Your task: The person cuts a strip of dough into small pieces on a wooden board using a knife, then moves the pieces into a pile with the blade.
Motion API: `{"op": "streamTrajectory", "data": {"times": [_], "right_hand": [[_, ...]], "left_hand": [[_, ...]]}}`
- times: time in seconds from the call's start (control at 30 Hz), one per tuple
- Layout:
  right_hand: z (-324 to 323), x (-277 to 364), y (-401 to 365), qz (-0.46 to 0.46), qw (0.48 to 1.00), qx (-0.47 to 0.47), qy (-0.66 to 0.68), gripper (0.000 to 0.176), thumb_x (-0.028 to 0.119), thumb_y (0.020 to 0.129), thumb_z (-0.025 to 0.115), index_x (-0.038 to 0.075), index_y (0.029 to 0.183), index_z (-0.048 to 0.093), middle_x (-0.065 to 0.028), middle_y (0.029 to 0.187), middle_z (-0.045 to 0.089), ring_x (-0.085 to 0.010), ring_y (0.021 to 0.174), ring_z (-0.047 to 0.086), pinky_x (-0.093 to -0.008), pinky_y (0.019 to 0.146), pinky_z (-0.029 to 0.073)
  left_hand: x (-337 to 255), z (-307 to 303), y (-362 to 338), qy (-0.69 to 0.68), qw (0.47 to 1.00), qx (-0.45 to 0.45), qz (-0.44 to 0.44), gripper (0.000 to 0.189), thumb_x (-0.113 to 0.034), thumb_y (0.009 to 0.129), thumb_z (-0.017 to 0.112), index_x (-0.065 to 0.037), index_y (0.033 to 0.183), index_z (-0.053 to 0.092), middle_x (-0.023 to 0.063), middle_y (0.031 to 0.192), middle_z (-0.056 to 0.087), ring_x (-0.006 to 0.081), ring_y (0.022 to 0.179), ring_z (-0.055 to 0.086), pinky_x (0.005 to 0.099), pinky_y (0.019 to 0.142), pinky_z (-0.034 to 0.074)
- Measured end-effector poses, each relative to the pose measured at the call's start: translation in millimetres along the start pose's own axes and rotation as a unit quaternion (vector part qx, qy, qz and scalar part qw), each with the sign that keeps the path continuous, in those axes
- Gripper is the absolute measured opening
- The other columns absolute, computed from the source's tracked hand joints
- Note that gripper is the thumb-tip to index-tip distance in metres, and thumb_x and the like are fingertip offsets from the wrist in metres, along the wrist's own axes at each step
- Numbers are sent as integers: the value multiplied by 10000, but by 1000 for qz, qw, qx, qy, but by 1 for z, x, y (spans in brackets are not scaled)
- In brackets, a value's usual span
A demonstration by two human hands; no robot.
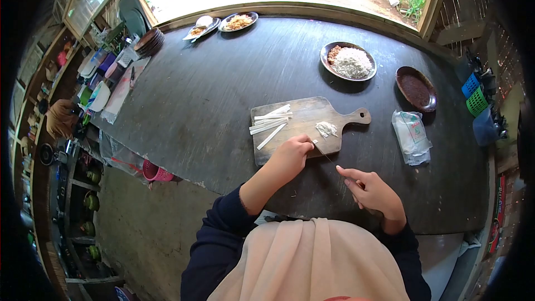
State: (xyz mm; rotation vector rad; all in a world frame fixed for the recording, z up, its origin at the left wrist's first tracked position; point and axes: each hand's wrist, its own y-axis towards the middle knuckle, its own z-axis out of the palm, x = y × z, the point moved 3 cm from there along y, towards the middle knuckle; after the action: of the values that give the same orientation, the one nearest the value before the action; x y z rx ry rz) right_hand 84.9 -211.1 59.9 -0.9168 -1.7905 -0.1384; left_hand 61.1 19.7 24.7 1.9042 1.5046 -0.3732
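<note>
A wooden cutting board point(304, 112) with a handle lies on the dark table point(217, 89). Several white strips point(270, 121) lie at its left side and a small pile of chopped white bits point(326, 129) sits near its right. My left hand point(291, 156) rests on the board's near edge, fingers curled on something small and white at the fingertips. My right hand point(372, 192) grips a knife point(329, 159) whose thin blade reaches to my left fingertips.
A plate of shredded white food point(348, 61), a dish of dark red paste point(416, 88) and a plastic bag point(411, 135) lie to the right. Two food plates point(238, 22) stand far back. Stacked dishes and containers point(120, 56) crowd the left edge.
</note>
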Motion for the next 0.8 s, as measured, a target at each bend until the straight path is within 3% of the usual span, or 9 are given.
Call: {"op": "streamTrajectory", "data": {"times": [0.8], "right_hand": [[-5,4,-6,-5,1000,2,-29,375,101,965,525,141,1335,570,-83,585,562,-115,436,526,-286,500,470]], "left_hand": [[1,-1,0,-15,1000,8,5,171,70,777,588,40,928,662,145,977,637,335,863,641,362,776,519]]}}
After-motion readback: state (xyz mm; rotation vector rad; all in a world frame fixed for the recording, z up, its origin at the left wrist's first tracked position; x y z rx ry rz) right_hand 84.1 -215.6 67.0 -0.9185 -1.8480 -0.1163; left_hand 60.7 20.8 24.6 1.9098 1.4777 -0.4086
